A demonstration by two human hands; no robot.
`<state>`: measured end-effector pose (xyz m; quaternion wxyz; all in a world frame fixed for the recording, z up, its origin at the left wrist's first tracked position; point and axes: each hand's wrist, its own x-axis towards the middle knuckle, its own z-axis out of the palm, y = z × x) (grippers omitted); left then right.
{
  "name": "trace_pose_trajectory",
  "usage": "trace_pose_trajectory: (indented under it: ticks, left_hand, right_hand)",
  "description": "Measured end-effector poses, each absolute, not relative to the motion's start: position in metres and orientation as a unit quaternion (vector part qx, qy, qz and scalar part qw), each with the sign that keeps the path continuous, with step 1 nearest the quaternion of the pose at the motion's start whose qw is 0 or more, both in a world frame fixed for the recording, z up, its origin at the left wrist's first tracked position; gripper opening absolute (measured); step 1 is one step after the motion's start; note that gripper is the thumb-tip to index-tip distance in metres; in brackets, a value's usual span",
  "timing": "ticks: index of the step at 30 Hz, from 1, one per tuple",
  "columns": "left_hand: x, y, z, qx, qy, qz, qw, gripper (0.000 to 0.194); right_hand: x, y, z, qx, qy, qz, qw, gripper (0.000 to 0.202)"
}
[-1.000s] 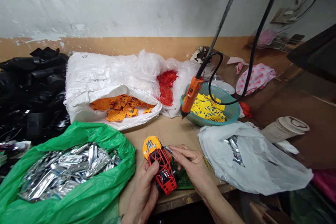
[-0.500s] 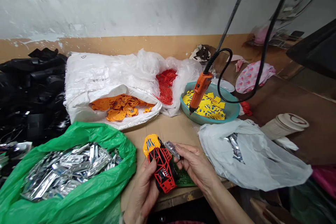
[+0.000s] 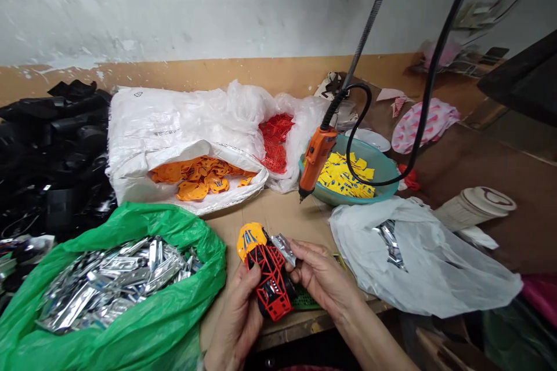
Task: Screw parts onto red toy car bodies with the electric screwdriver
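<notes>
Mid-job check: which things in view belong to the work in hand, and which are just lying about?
Likely part of the work:
toy car, in the left hand
silver piece, in the right hand
orange parts and red parts, matching the car's colours
screwdriver, hanging nearby

Probably just lying about:
pink patterned cloth
lidded cup

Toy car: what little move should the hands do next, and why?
Perhaps the right hand should bring the silver piece against the toy car, because it pinches that piece close beside the car, which the left hand is holding.
</notes>
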<state>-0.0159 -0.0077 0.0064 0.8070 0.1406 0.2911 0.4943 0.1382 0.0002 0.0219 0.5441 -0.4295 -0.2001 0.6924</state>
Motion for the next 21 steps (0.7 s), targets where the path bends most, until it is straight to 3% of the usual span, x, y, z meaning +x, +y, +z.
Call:
trace_pose_trajectory:
  ticks: [3, 6, 9, 12, 21]
  left_hand:
    - [-0.016, -0.006, 0.003, 0.167, 0.329, 0.501, 0.783, 0.042]
    - [-0.015, -0.003, 0.0, 0.189, 0.363, 0.521, 0.749, 0.044]
    - [-0.011, 0.0, 0.002, 0.187, 0.36, 0.526, 0.748, 0.051]
    - [-0.009, 0.001, 0.008, 0.168, 0.363, 0.514, 0.758, 0.043]
    - [-0.025, -0.006, 0.009, 0.188, 0.388, 0.479, 0.765, 0.039]
  right_hand:
    - [0.139, -0.002, 0.022, -0.459, -0.25, 0.641, 0.562, 0.033]
    - [0.139, -0.006, 0.027, -0.507, -0.381, 0.512, 0.579, 0.025]
    - [0.137, -0.01, 0.03, -0.503, -0.508, 0.433, 0.549, 0.021]
    - [0.134, -0.013, 0.028, -0.504, -0.57, 0.379, 0.527, 0.021]
    - [0.142, -0.013, 0.015, -0.517, -0.6, 0.376, 0.481, 0.025]
